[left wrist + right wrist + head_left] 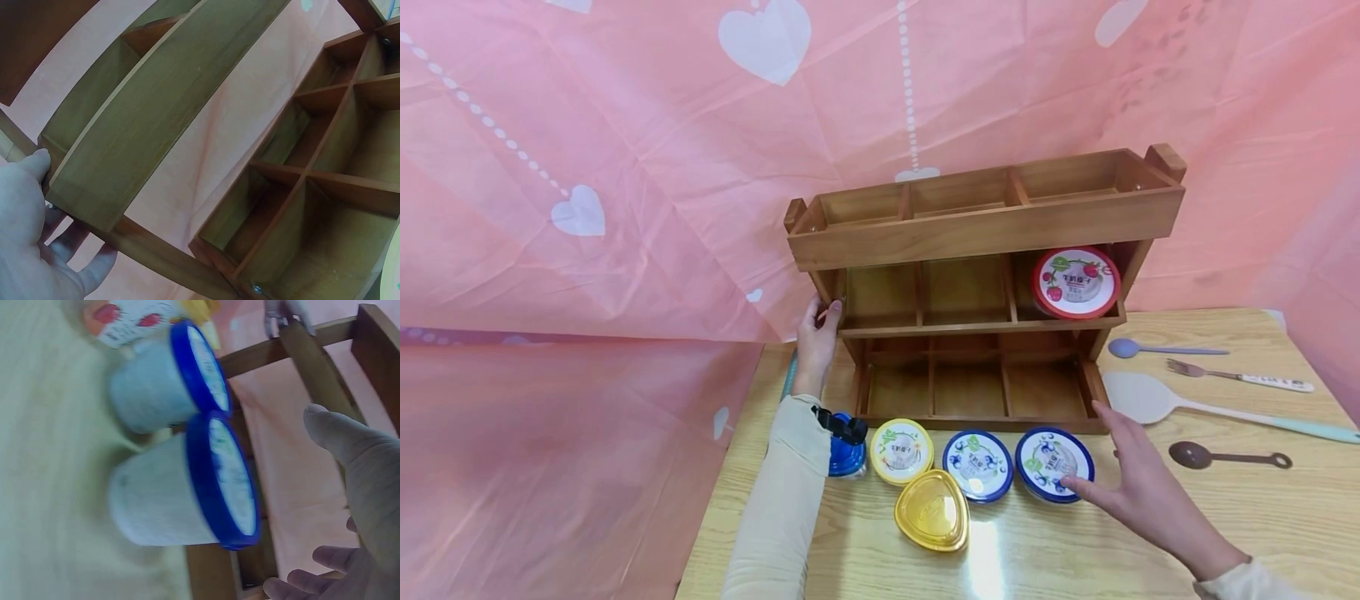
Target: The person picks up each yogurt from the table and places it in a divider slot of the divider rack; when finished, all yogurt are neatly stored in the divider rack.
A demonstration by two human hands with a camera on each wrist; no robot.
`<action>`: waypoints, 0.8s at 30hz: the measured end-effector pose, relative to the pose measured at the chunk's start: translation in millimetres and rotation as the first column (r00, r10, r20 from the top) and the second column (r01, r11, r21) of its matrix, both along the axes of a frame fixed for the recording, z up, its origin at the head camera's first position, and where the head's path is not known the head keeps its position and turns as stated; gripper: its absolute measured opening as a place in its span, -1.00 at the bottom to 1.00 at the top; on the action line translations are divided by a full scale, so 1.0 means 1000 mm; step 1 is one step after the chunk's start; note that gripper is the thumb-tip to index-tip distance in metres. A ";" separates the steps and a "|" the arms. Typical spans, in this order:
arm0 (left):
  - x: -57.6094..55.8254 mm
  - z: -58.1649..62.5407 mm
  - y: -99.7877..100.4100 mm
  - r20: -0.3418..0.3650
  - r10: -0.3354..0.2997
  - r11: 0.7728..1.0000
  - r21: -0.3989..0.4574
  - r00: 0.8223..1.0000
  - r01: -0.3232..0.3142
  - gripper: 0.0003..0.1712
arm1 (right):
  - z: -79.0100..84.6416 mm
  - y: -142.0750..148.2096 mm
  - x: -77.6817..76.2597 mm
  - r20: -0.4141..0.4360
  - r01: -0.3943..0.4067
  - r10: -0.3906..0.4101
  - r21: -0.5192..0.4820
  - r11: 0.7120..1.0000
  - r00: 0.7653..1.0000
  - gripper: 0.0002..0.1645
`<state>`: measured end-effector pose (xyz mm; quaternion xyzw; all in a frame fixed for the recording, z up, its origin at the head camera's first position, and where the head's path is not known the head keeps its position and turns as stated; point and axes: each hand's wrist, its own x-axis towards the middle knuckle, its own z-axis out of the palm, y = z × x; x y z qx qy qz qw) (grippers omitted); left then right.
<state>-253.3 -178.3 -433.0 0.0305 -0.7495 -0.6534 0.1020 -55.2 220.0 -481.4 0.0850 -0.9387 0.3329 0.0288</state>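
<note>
A three-tier wooden rack (985,235) with divided compartments stands against the pink cloth. My left hand (817,346) grips the left end of its middle tier; in the left wrist view the thumb lies on the tray's end (87,203), fingers curled beneath. My right hand (1138,492) is spread beside the rack's lower right corner, holding nothing. Its thumb overlaps the rightmost blue-lidded tub (1048,458) in the head view, while the right wrist view shows a gap between the hand and that tub (162,494). A red-lidded tub (1076,283) sits in the middle tier's right compartment.
In front of the rack stand another blue-lidded tub (977,467), a yellow-lidded tub (902,452), an amber triangular-lidded container (932,510) and a blue-lidded container (846,454). To the right lie a blue spoon (1124,348), fork (1187,367), white turner (1138,397) and brown spoon (1191,455).
</note>
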 end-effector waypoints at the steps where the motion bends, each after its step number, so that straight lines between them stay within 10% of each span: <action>1: 0.003 0.004 0.001 0.010 -0.005 1.000 0.000 1.000 0.005 -0.45 | -0.004 -0.001 0.001 0.015 0.000 0.000 0.000 1.000 1.000 0.37; 24: 0.000 -0.001 0.000 -0.003 -0.012 1.000 0.011 1.000 0.012 -0.47 | -0.055 -0.014 0.011 0.174 0.033 -0.026 -0.038 0.999 0.984 0.53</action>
